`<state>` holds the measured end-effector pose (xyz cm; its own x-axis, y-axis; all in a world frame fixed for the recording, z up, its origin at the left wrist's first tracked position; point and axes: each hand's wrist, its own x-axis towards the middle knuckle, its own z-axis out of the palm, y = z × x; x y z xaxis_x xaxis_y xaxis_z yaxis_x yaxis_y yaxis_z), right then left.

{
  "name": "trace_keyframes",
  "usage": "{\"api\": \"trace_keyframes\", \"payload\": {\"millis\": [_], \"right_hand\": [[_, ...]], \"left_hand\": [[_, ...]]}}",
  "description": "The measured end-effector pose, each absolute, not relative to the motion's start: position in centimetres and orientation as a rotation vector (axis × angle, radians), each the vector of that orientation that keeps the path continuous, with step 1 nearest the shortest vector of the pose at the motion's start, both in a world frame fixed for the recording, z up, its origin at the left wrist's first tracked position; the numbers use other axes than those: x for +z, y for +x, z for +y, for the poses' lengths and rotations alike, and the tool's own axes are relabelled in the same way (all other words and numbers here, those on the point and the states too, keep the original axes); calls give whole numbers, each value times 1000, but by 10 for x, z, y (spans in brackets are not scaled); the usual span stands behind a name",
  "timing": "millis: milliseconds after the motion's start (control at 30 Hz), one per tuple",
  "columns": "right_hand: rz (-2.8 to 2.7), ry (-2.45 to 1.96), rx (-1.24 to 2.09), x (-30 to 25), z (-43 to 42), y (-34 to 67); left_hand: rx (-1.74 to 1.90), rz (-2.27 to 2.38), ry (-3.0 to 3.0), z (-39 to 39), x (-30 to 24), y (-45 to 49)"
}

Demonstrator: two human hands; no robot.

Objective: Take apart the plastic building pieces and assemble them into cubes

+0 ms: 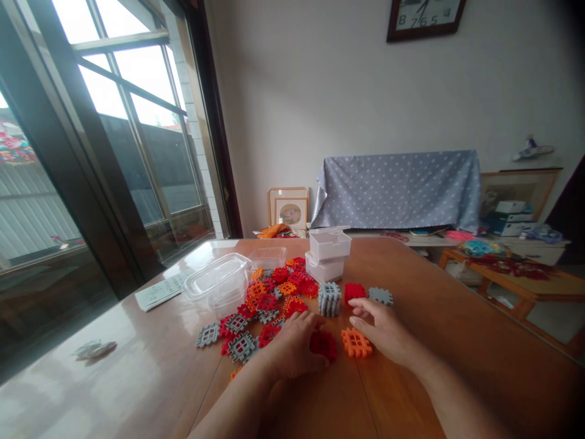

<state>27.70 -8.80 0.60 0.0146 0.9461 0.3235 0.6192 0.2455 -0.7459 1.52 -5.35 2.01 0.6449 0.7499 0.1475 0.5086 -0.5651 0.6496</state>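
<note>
My left hand (297, 344) curls around a red square window-grid building tile (324, 346), its thumb at the near side and its fingers at the far side. My right hand (382, 328) is open, thumb and forefinger apart. Its fingertips are at the near edge of red tiles (354, 291); whether they touch is unclear. Just below its thumb lies an orange tile (356, 342). A neat stack of grey tiles (329, 299) stands between the hands, and another grey tile (381, 296) lies flat to the right. Left of my left hand spreads a loose heap of red, orange and grey tiles (266, 302).
Two stacked clear plastic boxes (329, 244) stand behind the grey stack. A clear lidded container (217, 280) sits left of the heap, beside a printed paper (161, 294). A small crumpled clear item (94, 350) lies on the wooden table (150, 378) at far left.
</note>
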Motion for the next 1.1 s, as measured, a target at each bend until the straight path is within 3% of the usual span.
{"api": "trace_keyframes", "payload": {"millis": [300, 567, 800, 1100], "right_hand": [[-1589, -1383, 585, -3, -79, 271], [-1504, -1372, 759, 3, -83, 266], [-1473, -1374, 849, -6, -75, 263], [-1523, -1330, 802, -11, -70, 263]], "left_hand": [[599, 1016, 2282, -51, 17, 15], [890, 937, 1808, -57, 29, 25], [851, 825, 1533, -51, 26, 35], [812, 817, 1622, -48, 23, 37]]}}
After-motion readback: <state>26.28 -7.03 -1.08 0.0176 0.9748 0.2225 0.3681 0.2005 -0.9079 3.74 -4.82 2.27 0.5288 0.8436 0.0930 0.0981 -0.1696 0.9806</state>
